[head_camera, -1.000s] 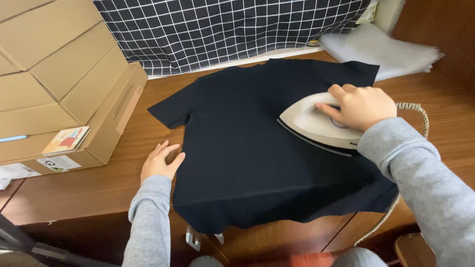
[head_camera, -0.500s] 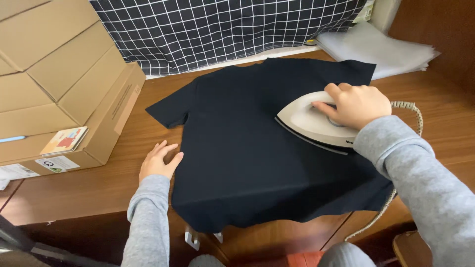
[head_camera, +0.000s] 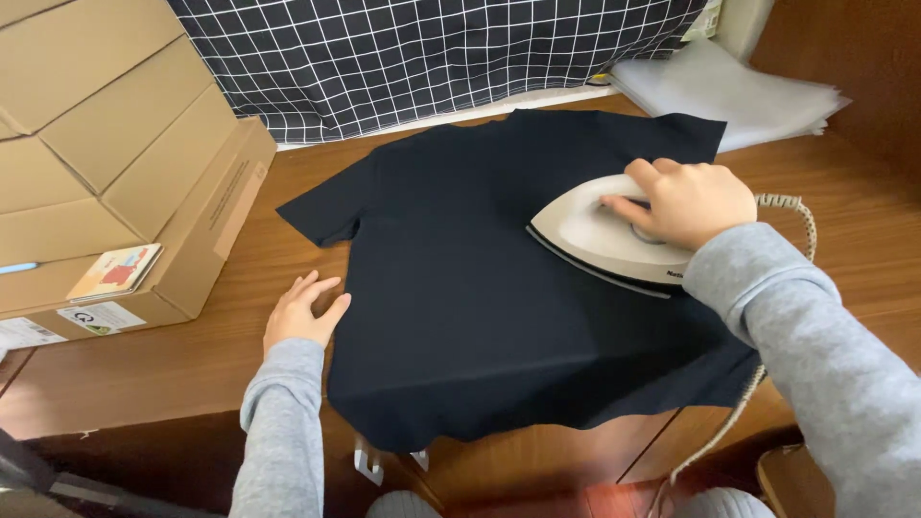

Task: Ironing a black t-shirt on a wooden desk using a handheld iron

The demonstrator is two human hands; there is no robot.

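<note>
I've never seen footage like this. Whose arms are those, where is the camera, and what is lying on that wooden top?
The camera sits on a person's head and looks down, so the two grey-sleeved arms are that person's own. The right hand grips the handle of a cream-coloured iron, which rests on a dark t-shirt spread flat on the wooden tabletop. The left hand lies flat at the shirt's edge. The iron's braided cord trails off on the right. Cardboard boxes stand to the left, a checked cloth hangs behind, and a stack of pale sheets lies at the back right.
</note>
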